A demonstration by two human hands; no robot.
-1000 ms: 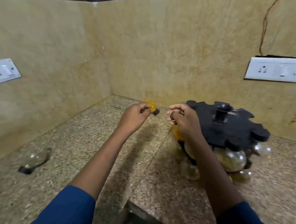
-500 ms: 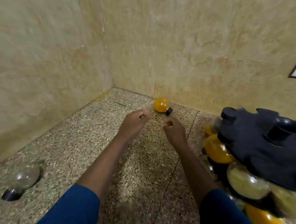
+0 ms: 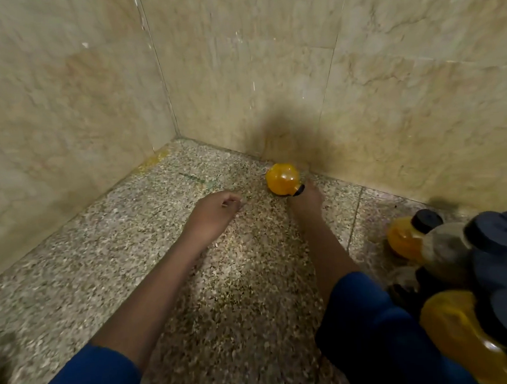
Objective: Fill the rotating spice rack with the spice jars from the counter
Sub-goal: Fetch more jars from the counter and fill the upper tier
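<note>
A round orange spice jar [image 3: 282,178] with a black cap lies on its side on the speckled counter [image 3: 229,298], close to the back wall. My right hand [image 3: 305,201] is at the cap, touching it or nearly so; its fingers are hidden behind the blurred hand. My left hand [image 3: 214,214] hovers to the left of the jar, fingers curled loosely, with nothing in it. The black rotating spice rack [image 3: 503,267] stands at the right edge, carrying orange and pale jars [image 3: 402,240].
Tiled walls meet in a corner [image 3: 177,134] just behind the jar. Blue sleeves [image 3: 373,333] cover both my forearms. The rack is cut off by the frame's right edge.
The view has dropped and shifted left, closer to the counter. My right hand has moved forward to the orange jar's cap. The clear jar at the far left is out of view.
</note>
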